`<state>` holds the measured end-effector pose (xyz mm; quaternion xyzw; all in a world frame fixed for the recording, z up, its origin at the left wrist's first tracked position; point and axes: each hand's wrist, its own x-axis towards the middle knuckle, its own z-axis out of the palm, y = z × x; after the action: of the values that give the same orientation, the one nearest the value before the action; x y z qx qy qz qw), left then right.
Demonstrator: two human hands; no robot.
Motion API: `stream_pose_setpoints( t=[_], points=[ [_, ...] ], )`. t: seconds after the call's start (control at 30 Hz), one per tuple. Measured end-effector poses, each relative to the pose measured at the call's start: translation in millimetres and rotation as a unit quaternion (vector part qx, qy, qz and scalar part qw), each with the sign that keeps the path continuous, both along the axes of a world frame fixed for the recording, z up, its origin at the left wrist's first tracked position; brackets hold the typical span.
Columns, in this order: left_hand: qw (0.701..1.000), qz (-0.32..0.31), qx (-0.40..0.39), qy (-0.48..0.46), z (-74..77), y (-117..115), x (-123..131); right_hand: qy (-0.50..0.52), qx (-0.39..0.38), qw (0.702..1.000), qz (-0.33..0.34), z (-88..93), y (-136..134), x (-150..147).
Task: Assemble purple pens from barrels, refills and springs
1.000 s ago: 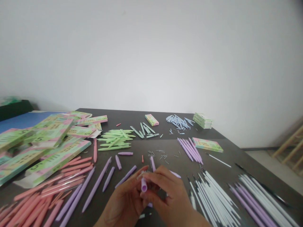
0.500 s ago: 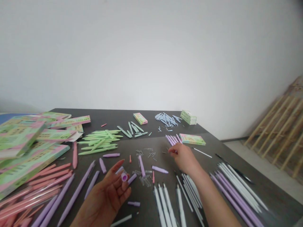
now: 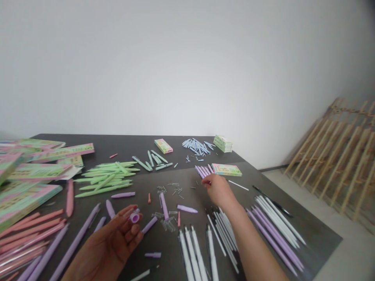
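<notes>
My left hand (image 3: 113, 234) pinches a short purple pen barrel (image 3: 134, 217) between thumb and fingers, its round hollow end facing me. Farther off, my right hand (image 3: 218, 189) has its fingers curled at the near ends of a row of purple pens (image 3: 202, 171); what is between the fingertips is hidden. Around the hands lie a purple barrel (image 3: 164, 206), a purple tapered pen part (image 3: 187, 208), small clear plastic clips (image 3: 168, 223), tiny metal pieces (image 3: 177, 191) and a small purple piece (image 3: 152, 255).
Green pens (image 3: 108, 177), pink pens (image 3: 32, 232) and a pile of cartons (image 3: 35, 195) lie to the left. White pens (image 3: 187, 253) and thin refills (image 3: 225, 232) are in front, with long purple pens (image 3: 274, 238) at right. Behind are blue pens (image 3: 196, 146) and stacked boxes (image 3: 223, 143).
The view has turned a little to the right, so everything shifts left. My left hand keeps the purple barrel; my right hand stays at the row of purple pens.
</notes>
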<state>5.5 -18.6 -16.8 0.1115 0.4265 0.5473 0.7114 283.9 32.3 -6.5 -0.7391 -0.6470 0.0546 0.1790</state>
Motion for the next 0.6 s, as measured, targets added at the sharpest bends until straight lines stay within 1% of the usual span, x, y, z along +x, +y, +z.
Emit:
stream_pose_setpoints(
  t=[0.2,0.4,0.6],
  points=[
    [0.999,-0.036,0.016,0.006,-6.0,3,-3,-0.024,-0.055,0.998,-0.026,4.6,-4,13],
    [0.999,-0.032,0.023,0.023,-3.8,4,-3,-0.044,-0.099,0.994,-0.015,5.0,-8,5],
    [0.999,-0.035,0.018,0.024,-4.5,2,-2,-0.081,-0.197,0.977,-0.006,5.9,-20,-2]
  ],
)
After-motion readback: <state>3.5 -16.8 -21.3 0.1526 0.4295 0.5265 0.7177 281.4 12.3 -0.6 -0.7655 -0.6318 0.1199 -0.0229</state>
